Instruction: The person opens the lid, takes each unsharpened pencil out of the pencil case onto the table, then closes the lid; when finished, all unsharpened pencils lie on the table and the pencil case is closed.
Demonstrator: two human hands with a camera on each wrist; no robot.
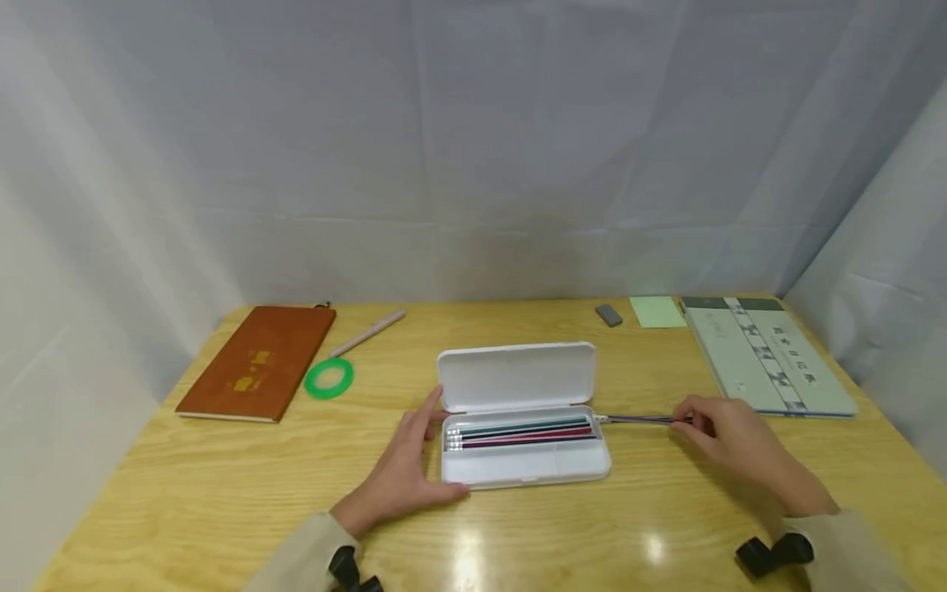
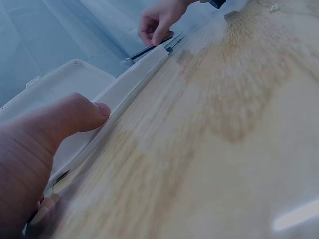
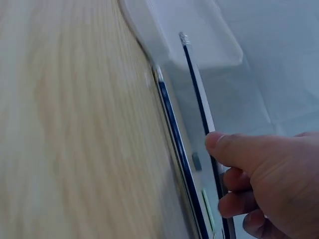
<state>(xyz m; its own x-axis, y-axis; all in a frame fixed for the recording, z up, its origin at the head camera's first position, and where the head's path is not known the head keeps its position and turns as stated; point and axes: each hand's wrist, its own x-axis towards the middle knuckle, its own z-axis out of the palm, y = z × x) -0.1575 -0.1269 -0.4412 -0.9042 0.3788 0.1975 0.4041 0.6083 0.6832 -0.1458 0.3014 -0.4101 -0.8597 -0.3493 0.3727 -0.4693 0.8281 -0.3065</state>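
A white pencil case (image 1: pixel 573 470) lies on the table with its lid (image 1: pixel 518 376) raised at the back. Several pencils (image 1: pixel 528 432) in dark, teal and red-pink lie lengthwise in its rear part. My left hand (image 1: pixel 403 469) holds the case's left end, thumb along the front wall and a finger touching the lid's left edge. To the right of the case, my right hand (image 1: pixel 736 436) pinches a dark pencil (image 3: pixel 200 94) between thumb and fingers, its eraser end toward the case. Beneath that one, another dark pencil (image 3: pixel 174 129) rests on the table.
Left of the case are a brown notebook (image 1: pixel 259 353), a green tape roll (image 1: pixel 309 382) and a pink pen (image 1: pixel 367 332). Behind on the right lie a grey eraser (image 1: pixel 609 315), green sticky notes (image 1: pixel 657 312) and a pale green book (image 1: pixel 755 353). A white curtain (image 1: pixel 518 164) hangs behind.
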